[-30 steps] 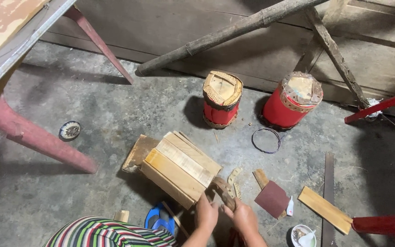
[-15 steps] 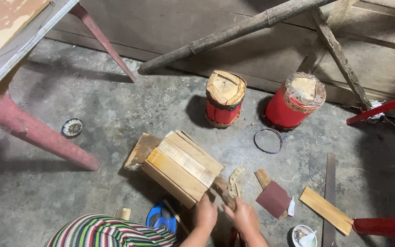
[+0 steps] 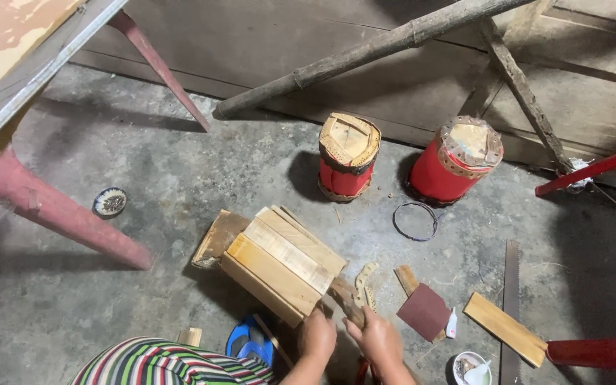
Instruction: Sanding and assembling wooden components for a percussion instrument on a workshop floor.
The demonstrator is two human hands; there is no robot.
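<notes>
Little change vs earlier frames: both hands have stayed at the block's near end, view shifted slightly. Left hand (image 3: 317,334) clenched against the stacked wood block (image 3: 279,264) on the floor; right hand (image 3: 379,341) grasping a small brown wood piece (image 3: 346,299) touching the block. Risk: piece could slip, pinching fingers; saw (image 3: 511,299) lies nearby.

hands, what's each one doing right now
Left hand: closed on the lower edge of the wooden block stack.
Right hand: closed around a dark wooden piece beside the stack.
</notes>
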